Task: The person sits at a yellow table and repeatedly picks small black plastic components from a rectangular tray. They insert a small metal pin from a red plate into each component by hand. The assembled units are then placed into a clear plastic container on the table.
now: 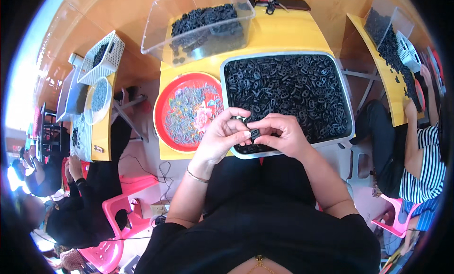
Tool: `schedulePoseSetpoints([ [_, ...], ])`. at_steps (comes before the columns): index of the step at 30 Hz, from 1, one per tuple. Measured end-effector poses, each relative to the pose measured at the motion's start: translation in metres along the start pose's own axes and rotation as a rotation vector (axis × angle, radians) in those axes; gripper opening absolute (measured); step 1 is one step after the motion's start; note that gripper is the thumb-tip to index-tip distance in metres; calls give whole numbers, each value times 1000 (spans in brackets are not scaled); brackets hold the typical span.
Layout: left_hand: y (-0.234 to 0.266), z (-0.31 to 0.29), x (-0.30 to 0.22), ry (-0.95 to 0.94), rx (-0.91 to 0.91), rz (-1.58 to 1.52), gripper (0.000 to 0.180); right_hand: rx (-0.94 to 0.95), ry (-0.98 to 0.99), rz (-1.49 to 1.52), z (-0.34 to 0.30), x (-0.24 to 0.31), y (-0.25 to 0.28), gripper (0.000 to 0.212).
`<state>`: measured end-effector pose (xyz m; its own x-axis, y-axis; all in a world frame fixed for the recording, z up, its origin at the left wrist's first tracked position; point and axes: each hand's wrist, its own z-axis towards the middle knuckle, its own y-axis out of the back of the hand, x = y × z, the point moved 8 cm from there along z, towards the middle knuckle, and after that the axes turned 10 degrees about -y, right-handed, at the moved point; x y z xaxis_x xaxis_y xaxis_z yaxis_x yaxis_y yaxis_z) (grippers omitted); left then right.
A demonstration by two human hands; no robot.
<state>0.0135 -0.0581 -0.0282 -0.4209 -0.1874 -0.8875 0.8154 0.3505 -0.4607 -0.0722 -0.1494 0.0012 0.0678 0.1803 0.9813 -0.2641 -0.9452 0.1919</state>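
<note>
Head view: left hand (222, 134) and right hand (279, 134) both pinched narrow on one small black part (254, 133), over the tray (347, 103) rim at 6 o'clock. Red plate (163, 96) at 9. Risk: shared fingertip grip, part likely slips into the tray pile.

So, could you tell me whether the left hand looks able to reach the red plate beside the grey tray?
Probably yes. The left hand is just right of the red plate, with nothing between them, though its fingers are busy on a small black piece with the right hand.
</note>
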Motion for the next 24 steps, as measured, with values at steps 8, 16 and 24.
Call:
schedulePoseSetpoints([
  [8, 40, 73, -199, -764, -394, 817, 11, -67, -13, 279, -2, 0, 5, 36],
  [16, -54, 58, -206, -827, -149, 885, 17, -205, 14, 214, -6, 0, 18, 17],
  [24, -168, -30, -222, -1337, 227, 1046, 32, -324, 123, 216, -16, 18, 37, 13],
])
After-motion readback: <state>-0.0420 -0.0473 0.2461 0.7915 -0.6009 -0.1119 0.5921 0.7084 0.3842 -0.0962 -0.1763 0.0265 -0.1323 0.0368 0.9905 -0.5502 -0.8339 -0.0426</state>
